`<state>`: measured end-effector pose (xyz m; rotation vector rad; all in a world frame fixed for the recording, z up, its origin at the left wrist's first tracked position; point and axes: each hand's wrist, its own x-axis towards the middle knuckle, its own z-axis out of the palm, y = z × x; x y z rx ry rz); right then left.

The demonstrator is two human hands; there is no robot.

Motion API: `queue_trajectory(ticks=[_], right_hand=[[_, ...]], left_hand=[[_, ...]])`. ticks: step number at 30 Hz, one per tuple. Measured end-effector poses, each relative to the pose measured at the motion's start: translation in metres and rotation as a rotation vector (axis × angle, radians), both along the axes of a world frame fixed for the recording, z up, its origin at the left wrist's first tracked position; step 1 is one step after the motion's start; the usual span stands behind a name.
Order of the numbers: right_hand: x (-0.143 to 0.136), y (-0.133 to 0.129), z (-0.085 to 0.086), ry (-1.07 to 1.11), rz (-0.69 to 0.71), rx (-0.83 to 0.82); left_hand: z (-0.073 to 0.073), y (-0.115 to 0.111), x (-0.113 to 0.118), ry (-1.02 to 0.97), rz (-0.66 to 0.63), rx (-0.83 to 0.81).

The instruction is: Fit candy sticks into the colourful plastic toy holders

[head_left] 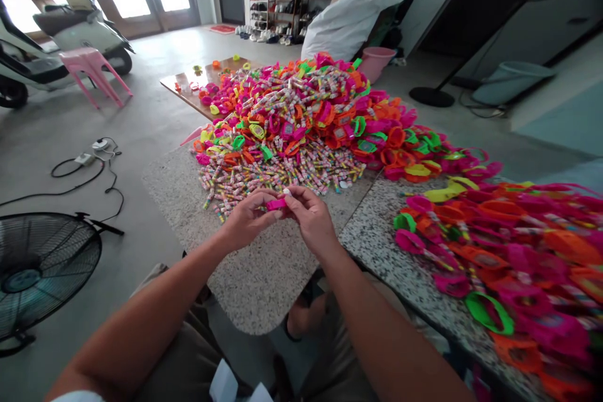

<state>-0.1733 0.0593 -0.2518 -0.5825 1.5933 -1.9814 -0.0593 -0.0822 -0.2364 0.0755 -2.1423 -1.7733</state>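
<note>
- Across the pale stone counter (264,289), the rounded near corner lies between the person's knees. Working above that section, inside its edges, seems wise, since a dropped piece would land on stone and not on the floor.
- Toward the counter's far edge rises a mixed heap (339,133) of watch-shaped bands, pink, orange, green and yellow, with striped sticks lying among them. Elbows low and wrists short of its slope should avoid starting a slide.
- On the darker right-hand slab (372,232), a second pile (518,264) of bands and sticks spreads toward the near edge. The right forearm is best held clear of it.
- At the near foot of the heap, loose striped sticks (292,166) form a dense layer just beyond the hands; small movements would leave them undisturbed.
- Above the counter's near part, the left hand (249,220) grasps the pink piece between thumb and fingers; a steady grip on this side makes a good anchor.
- Opposite it, the right hand (311,217) has thumb and fingers closed on the other end. Light, even fingertip pressure should work better than twisting.
- Midway between both hands, the pink piece (276,204) is held off the stone, partly covered by fingers; what they are pressing cannot be made out.
</note>
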Motion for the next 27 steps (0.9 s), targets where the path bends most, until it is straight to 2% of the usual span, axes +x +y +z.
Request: queue_trajectory(ticks=[5,9,14,27], right_hand=[[0.001,0.002,0.003,0.021,0.034,0.013],[0.002,0.007,0.006,0.283,-0.093,0.129],[0.007,0.012,0.016,0.529,-0.006,0.181],[0.009,0.012,0.017,0.738,0.027,0.202]], left_hand=[[-0.004,-0.006,-0.003,-0.021,0.063,-0.050],[-0.005,-0.009,-0.004,0.019,0.228,-0.264],[-0.007,-0.009,-0.002,0.043,0.348,-0.484],[-0.005,-0.009,0.003,0.037,0.281,-0.746]])
